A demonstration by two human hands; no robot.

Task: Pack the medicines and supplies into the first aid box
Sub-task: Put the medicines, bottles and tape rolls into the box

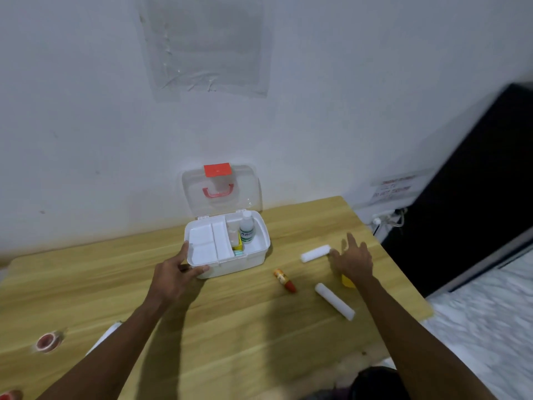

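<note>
Your left hand is bracing the first aid box at its near corner, thumb hooked over the rim and fingers curled against the front wall, so the box is sitting steady on the tabletop with its clear lid standing open against the wall. Inside, on the side away from that hand, a white bottle is standing upright, with a yellow packet tucked just beside it; the tray section nearest your left hand is looking bare.

Your right hand is hovering over the tabletop with fingers spread wide, holding nothing. A white gauze roll is lying just ahead of its fingertips, touching or very nearly so; the blur is making that hard to call. A second white roll is lying just behind the hand, nearer you, and a small orange and red tube is resting between your two hands. Something yellow is peeking out from under the wrist.

So you are midway through packing, and the reach for the next supply looks to be the step in hand. Next, you are likely needing to close those fingers round the roll ahead, lift it clear, and carry it across to the open space in the box.
</note>
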